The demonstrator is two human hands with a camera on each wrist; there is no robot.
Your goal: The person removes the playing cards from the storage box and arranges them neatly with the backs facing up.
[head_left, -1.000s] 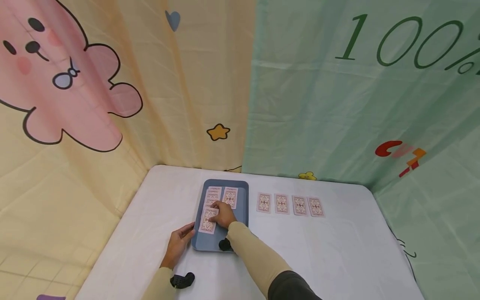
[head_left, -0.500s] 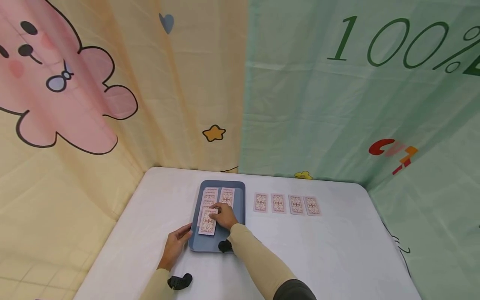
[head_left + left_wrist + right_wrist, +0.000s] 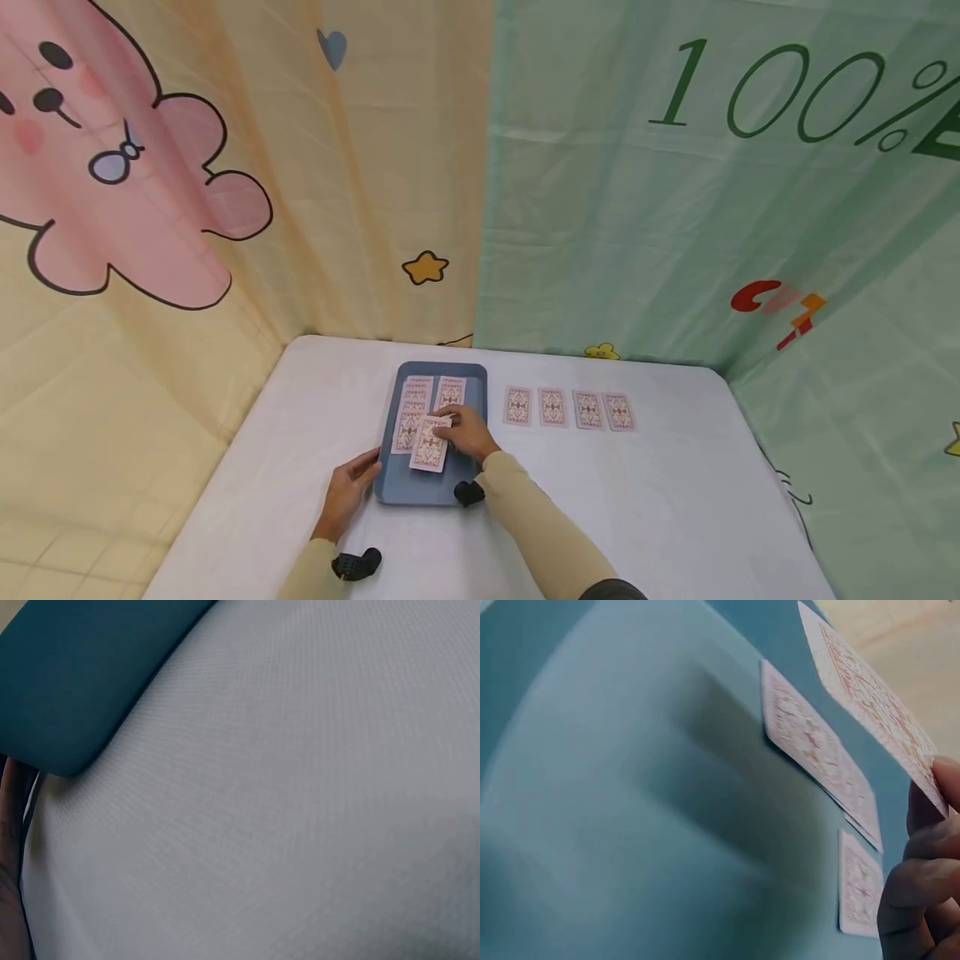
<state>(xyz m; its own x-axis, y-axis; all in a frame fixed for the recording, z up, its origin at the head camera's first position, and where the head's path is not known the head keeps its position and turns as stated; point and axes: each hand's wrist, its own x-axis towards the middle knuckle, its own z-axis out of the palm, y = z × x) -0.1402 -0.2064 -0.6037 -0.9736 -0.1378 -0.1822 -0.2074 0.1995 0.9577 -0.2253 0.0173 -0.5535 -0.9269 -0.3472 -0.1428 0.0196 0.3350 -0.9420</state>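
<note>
My right hand (image 3: 468, 433) pinches a playing card (image 3: 430, 446) by its upper right corner, pattern side up. In the right wrist view the held card (image 3: 877, 705) is raised over the blue tray (image 3: 607, 847), and a shadow falls below it. Two columns of cards lie in the tray: an overlapping left column (image 3: 407, 432) and a right one (image 3: 452, 390), which my right hand partly covers. My left hand (image 3: 345, 493) rests against the tray's left edge with its fingers fairly straight. The left wrist view shows mostly the tray's corner (image 3: 82, 682) and part of a finger.
Right of the tray, several face-down cards (image 3: 553, 407) lie in a row on the white tabletop (image 3: 637, 508). Patterned curtains (image 3: 600, 208) hang close behind the table and along both sides.
My right hand has lifted the card off the lower end of the left column and carried it rightward over the tray. My left hand stays at the tray's edge. The head view has shifted slightly.
</note>
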